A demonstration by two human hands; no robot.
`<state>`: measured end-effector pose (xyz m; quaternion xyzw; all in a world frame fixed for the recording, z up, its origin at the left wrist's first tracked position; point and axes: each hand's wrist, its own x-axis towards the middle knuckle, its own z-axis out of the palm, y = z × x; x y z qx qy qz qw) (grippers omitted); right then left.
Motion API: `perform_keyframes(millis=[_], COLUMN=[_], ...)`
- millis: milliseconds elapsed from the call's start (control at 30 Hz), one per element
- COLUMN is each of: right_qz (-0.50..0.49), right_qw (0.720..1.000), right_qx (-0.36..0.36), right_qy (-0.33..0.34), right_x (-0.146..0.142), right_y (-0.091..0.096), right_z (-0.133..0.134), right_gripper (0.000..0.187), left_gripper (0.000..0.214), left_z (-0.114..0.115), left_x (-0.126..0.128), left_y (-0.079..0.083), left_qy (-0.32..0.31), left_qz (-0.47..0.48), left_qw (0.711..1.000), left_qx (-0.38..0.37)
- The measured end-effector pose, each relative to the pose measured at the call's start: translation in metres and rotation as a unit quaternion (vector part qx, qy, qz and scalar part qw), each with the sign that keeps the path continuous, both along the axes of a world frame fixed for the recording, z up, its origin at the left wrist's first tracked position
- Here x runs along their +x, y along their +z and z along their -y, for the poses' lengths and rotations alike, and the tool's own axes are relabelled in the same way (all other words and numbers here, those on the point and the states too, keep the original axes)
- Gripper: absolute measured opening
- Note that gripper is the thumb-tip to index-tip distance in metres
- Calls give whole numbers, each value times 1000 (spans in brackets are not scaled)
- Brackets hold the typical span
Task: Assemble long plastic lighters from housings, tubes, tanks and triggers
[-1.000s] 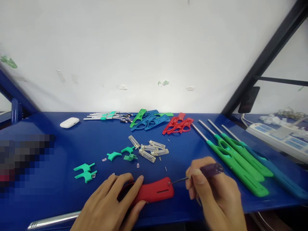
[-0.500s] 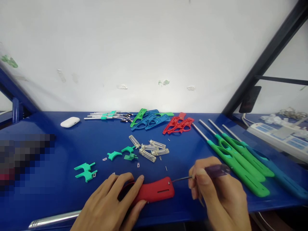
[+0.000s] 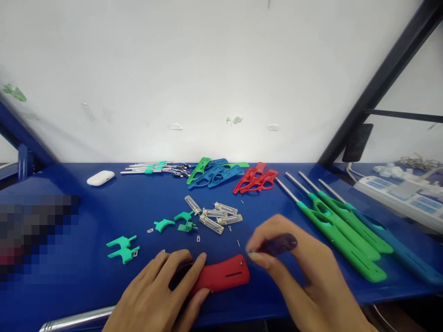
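A red long-nosed lighter (image 3: 224, 275) lies near the table's front edge, its metal tube (image 3: 78, 318) reaching out to the left. My left hand (image 3: 155, 288) is closed over its middle, fingers across the trigger opening and thumb along the near side. A small screw (image 3: 241, 263) shows at the right end of the red body. Just right of it, my right hand (image 3: 294, 272) pinches a screwdriver (image 3: 278, 244) with a dark purple handle. My fingers hide most of its shaft, so I cannot tell whether the tip touches the screw.
Beyond my hands lie clear fuel tanks (image 3: 211, 224), green trigger pieces (image 3: 123, 249) and loose screws (image 3: 238, 243). Red casing halves (image 3: 254, 180), blue casing halves (image 3: 214, 174) and metal tubes with wires (image 3: 148, 169) line the back. Several green lighters (image 3: 341, 240) lie right, beside a power strip (image 3: 401, 193).
My right hand has moved left, closer to the lighter's end, and its grip on the screwdriver has shifted toward the shaft. My left hand and the lighter stay in place.
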<state>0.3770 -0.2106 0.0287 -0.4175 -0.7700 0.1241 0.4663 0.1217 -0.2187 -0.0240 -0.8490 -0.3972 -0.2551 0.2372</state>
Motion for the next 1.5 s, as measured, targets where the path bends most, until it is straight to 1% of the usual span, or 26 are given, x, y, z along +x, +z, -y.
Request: perform_keyframes(millis=[100,133,200,267,400,467,533,567,633,700,767,833,933,1000,1067,1133,1167,1233,1300,1333,1400,1467,1500], right_qz=[-41,-48,-40,-37,-88,-102,-93,-85,-78,-85,-87,-74,-69,-81,-80,-60,-52,-61,-88,-99,-94,-72,-68], right_qw=[998,997,996,995,990,989,991,993,993,992,992,994,993,991,991,994,995,992,988,987,990,994,995], right_qx=[39,60,82,80,72,83,85,78,58,50,71,73,44,52,80,78,65,37,45,61,83,69,56], right_qy=[-25,-20,19,54,84,68,40,36,61,78,64,43,84,93,64,44,54,100,122,112,70,46,53], right_x=[-7,-9,-8,-6,-5,-8,-10,-10,-10,-10,-9,-9,-8,-7,-6,-5,-5,-4,-3,-3,-2,-2,-2], right_y=[-7,-7,-5,1,8,8,8,8,8,9,9,8,6,6,6,6,5,4,1,0,0,0,0], right_z=[-5,-6,-8,-9,-9,-9,-9,-9,-8,-8,-6,-5,-5,-5,-5,-5,-5,-5,-6,-6,-7,-8,-8], right_gripper=[39,41,35,28,35,34,33,35,39,37,32,31,39,40,35,34,36,43,49,48,43,40,40], left_gripper=[39,39,39,38,39,39,39,39,39,39,39,40,39,39,39,40,40,40,39,39,39,38,38], left_z=[0,1,1,2,2,1,0,0,1,2,3,3,2,2,1,1,1,1,1,2,3,3,4], left_x=[0,-1,-2,-3,-4,-4,-3,-2,-1,-2,-3,-4,-4,-3,-2,-1,0,1,0,0,-2,-4,-5], left_y=[-1,-2,-4,-4,-4,-3,-3,-2,-2,-3,-3,-3,-2,-1,-1,-1,-1,-2,-1,-1,-2,-2,-3], left_qy=[-2,-3,-3,-1,-4,-5,-4,-4,-3,-4,-3,-3,-4,-4,-5,-4,-3,-4,-3,-3,-2,0,1], left_qz=[-3,-4,-6,-9,-14,-12,-7,-7,-8,-11,-11,-11,-10,-10,-10,-9,-8,-7,-9,-8,-8,-11,-14], left_qw=[1000,1000,1000,1000,1000,1000,1000,1000,1000,1000,1000,1000,1000,1000,1000,1000,1000,1000,1000,1000,1000,1000,1000], left_qx=[-1,0,0,-5,-10,-6,-1,0,0,-2,-3,-1,1,3,3,4,3,2,1,4,7,5,1])
